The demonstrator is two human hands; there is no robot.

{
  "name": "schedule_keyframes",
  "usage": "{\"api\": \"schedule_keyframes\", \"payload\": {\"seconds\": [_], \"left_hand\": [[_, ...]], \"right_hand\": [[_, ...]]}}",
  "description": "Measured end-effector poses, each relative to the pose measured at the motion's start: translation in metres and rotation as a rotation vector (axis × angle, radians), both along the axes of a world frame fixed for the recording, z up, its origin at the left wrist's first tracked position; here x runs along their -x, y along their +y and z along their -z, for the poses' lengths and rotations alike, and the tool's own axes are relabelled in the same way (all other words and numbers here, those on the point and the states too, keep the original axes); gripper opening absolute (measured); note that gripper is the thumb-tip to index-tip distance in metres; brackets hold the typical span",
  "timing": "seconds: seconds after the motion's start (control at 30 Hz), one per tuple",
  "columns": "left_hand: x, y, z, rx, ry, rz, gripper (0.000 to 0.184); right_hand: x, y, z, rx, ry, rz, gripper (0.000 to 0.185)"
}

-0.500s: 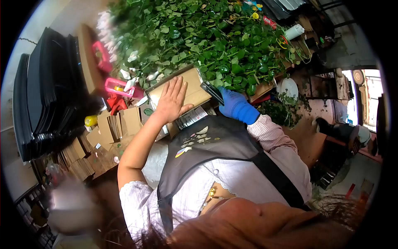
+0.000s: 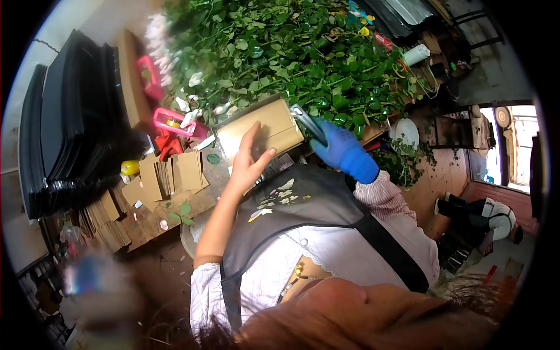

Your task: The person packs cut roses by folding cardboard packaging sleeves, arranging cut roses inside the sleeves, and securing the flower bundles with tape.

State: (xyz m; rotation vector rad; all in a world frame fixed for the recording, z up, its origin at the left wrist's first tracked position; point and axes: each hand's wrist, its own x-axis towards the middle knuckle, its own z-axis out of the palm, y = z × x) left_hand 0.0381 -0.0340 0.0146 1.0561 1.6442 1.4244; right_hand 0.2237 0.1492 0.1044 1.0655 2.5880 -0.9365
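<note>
Bare left hand: The left hand (image 2: 249, 160) was held over the near side of the tray, with the forefinger stretched forward and the thumb spread away from it; how the other fingers were bent could not be told. Whether the tray was pressed by the fingertip could not be told either.

Gloved right hand: The right hand (image 2: 343, 153) was covered by a blue glove, and its fingers were wrapped around a dark tool (image 2: 310, 125) with a metallic end.

Tray: The shallow cardboard-coloured tray (image 2: 279, 121) was set between the apron (image 2: 297, 201) and the leafy stems (image 2: 291, 52), its inner face turned upward.

Tool: It was held aslant just beside the tray's right side, its metallic end pointed toward the leaves.

Greenery: The stems were heaped across the far part of the work surface.

Left of the tray: A pink holder (image 2: 199, 129), a red object (image 2: 169, 143) and cardboard pieces (image 2: 188, 170) were seen.

Background: Another person (image 2: 500, 219) was seen at far right, bent over.
</note>
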Motion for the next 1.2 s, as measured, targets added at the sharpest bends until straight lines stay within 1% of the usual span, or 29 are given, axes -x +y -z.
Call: {"api": "schedule_keyframes", "payload": {"seconds": [0.03, 0.07, 0.13, 0.17, 0.2, 0.27, 0.3, 0.33, 0.4, 0.47, 0.5, 0.53, 0.6, 0.63, 0.67, 0.73, 0.77, 0.8, 0.83, 0.9, 0.93, 0.97, 1.0, 1.07, 1.13, 1.17, 1.2], "left_hand": [[-0.017, -0.004, -0.008, -0.110, -0.338, -0.110, 0.082], [-0.020, -0.009, -0.001, -0.170, -0.379, -0.146, 0.087], [-0.025, -0.015, -0.021, -0.254, -0.672, -0.237, 0.085], [-0.029, -0.012, -0.031, -0.311, -0.593, -0.386, 0.069], [-0.023, -0.019, -0.028, -0.245, -0.507, -0.564, 0.055], [-0.004, -0.037, -0.005, -0.262, -0.415, -0.687, 0.044], [0.007, -0.046, 0.017, -0.179, -0.371, -0.753, 0.039], [0.018, -0.056, 0.035, -0.028, -0.256, -0.765, 0.048], [0.035, -0.065, 0.067, 0.170, 0.015, -0.734, 0.071], [0.048, -0.071, 0.096, 0.453, 0.343, -0.629, 0.079], [0.055, -0.073, 0.113, 0.420, 0.438, -0.580, 0.080], [0.056, -0.073, 0.112, 0.538, 0.454, -0.532, 0.081], [0.072, -0.068, 0.110, 0.415, 0.615, -0.672, 0.079], [0.084, -0.063, 0.105, 0.367, 0.598, -0.791, 0.074], [0.097, -0.057, 0.100, 0.243, 0.656, -0.917, 0.071], [0.128, -0.048, 0.114, 0.234, 0.507, -0.995, 0.059], [0.144, -0.045, 0.120, 0.277, 0.573, -0.976, 0.051], [0.153, -0.045, 0.118, 0.320, 0.638, -0.954, 0.044], [0.156, -0.045, 0.117, 0.254, 0.603, -0.955, 0.035], [0.156, -0.055, 0.115, 0.243, 0.472, -0.934, 0.037], [0.158, -0.065, 0.116, 0.238, 0.410, -0.918, 0.038], [0.160, -0.074, 0.116, 0.286, 0.397, -0.887, 0.038], [0.166, -0.083, 0.132, 0.285, 0.356, -0.861, 0.038], [0.171, -0.090, 0.133, 0.247, 0.539, -0.824, 0.038], [0.176, -0.084, 0.114, 0.275, 0.113, -0.751, 0.040], [0.178, -0.079, 0.107, 0.283, -0.072, -0.844, 0.046], [0.178, -0.075, 0.094, 0.368, -0.149, -0.882, 0.041]], "right_hand": [[0.002, -0.013, 0.007, -0.010, 0.244, -0.116, 0.067], [0.007, -0.025, 0.015, -0.017, 0.488, -0.237, 0.070], [0.035, -0.044, -0.003, 0.705, 0.474, -0.269, 0.068], [0.049, -0.047, -0.004, 0.713, 0.452, -0.246, 0.063], [0.056, -0.047, 0.020, 0.697, 0.521, -0.206, 0.055], [0.067, -0.046, 0.071, 0.535, 0.711, -0.012, 0.052], [0.066, -0.029, 0.105, 0.357, 0.695, -0.002, 0.052], [0.059, -0.009, 0.127, 0.181, 0.680, 0.010, 0.051], [0.049, 0.009, 0.129, 0.078, 0.707, 0.062, 0.048], [0.045, 0.006, 0.106, 0.031, 0.670, 0.076, 0.049], [0.046, 0.002, 0.095, 0.066, 0.663, 0.068, 0.049], [0.045, 0.000, 0.087, 0.134, 0.632, 0.049, 0.049], [0.042, -0.007, 0.074, 0.269, 0.577, 0.022, 0.049], [0.043, -0.018, 0.066, 0.353, 0.604, 0.057, 0.046], [0.043, -0.022, 0.068, 0.363, 0.621, 0.031, 0.045], [0.042, -0.029, 0.075, 0.384, 0.655, -0.018, 0.044], [0.045, -0.034, 0.069, 0.408, 0.617, 0.001, 0.042], [0.047, -0.038, 0.066, 0.371, 0.604, -0.026, 0.041], [0.047, -0.040, 0.062, 0.332, 0.589, -0.056, 0.041], [0.046, -0.038, 0.057, 0.250, 0.568, -0.116, 0.038], [0.042, -0.038, 0.060, 0.291, 0.594, -0.080, 0.038], [0.037, -0.037, 0.064, 0.333, 0.620, -0.043, 0.037], [0.033, -0.037, 0.067, 0.375, 0.644, -0.003, 0.037], [0.031, -0.037, 0.061, 0.409, 0.645, 0.016, 0.036], [0.033, -0.036, 0.057, 0.419, 0.621, 0.013, 0.036], [0.035, -0.037, 0.057, 0.421, 0.632, 0.013, 0.036], [0.037, -0.037, 0.055, 0.395, 0.620, -0.017, 0.036]]}}
